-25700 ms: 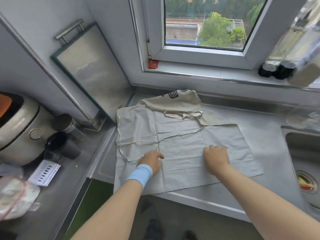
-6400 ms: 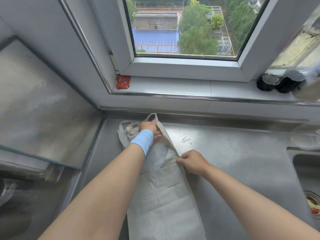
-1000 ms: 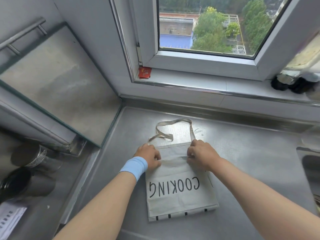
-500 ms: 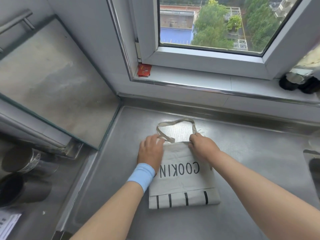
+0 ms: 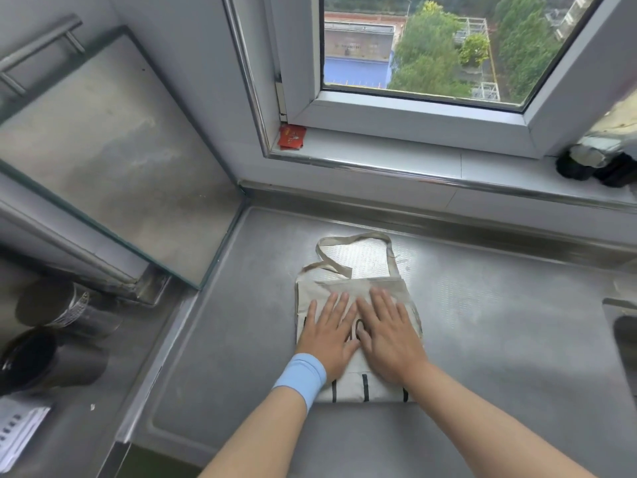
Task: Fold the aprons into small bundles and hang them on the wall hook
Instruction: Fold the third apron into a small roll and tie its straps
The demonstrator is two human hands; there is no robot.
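Both hands, left hand (image 5: 329,334) and right hand (image 5: 391,334), lie flat on the folded apron (image 5: 358,291) mid-surface, fingers (image 5: 381,301) spread, gripping nothing (pressing creases, I'd guess); its neck loop (image 5: 355,238) stays free for hanging.

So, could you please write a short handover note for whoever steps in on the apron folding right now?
Left hand: open, flat on the folded apron. It wears a blue wristband.
Right hand: open, flat beside the left, pressing the same bundle.
The apron lies on the steel counter below the window, with its neck strap looped out at the far end.
Done: this apron is folded into a small rectangle.
Left: any further fold, then hang it by the strap. No wall hook or other apron is in view.
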